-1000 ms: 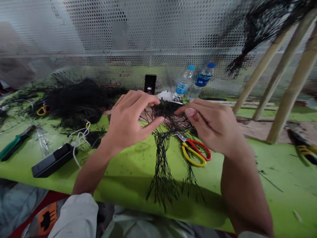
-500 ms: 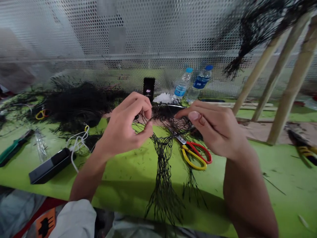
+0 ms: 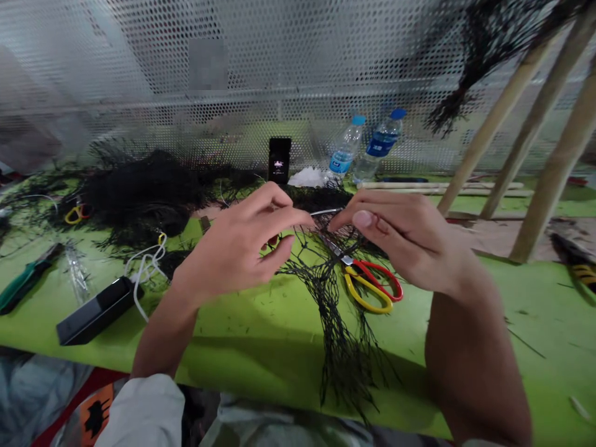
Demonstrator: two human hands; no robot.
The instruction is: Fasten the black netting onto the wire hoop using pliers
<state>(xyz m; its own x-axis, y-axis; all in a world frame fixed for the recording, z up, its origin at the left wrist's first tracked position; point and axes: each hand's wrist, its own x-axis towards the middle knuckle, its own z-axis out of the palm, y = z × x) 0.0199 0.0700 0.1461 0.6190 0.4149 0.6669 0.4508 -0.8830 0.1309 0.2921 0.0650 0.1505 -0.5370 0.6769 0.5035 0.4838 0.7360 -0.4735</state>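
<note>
My right hand (image 3: 410, 242) pinches the black knotted netting (image 3: 328, 292), its thumb laid along the bent fingers. From there the netting droops over the table's front edge in loose strands. My left hand (image 3: 242, 242) hovers at the netting's left side, index finger stretched out and thumb apart from it. A thin whitish strip (image 3: 326, 212) spans the gap between the fingertips of both hands; whether either hand grips it is hard to see. Scissors (image 3: 372, 285) with one red and one yellow handle lie beside my right hand, their blades partly under the netting.
A heap of black fibres (image 3: 144, 186) lies at the left, near a black box (image 3: 95, 313) with a white cable (image 3: 149, 264) and green-handled pliers (image 3: 30, 279). Behind stand a phone (image 3: 279, 160) and two water bottles (image 3: 344, 152). Wooden poles (image 3: 503, 124) rise at the right.
My left hand has shifted right, its index finger straightening away from the thumb. The hanging netting has swung right, nearer the scissors. My right hand keeps its pinch.
</note>
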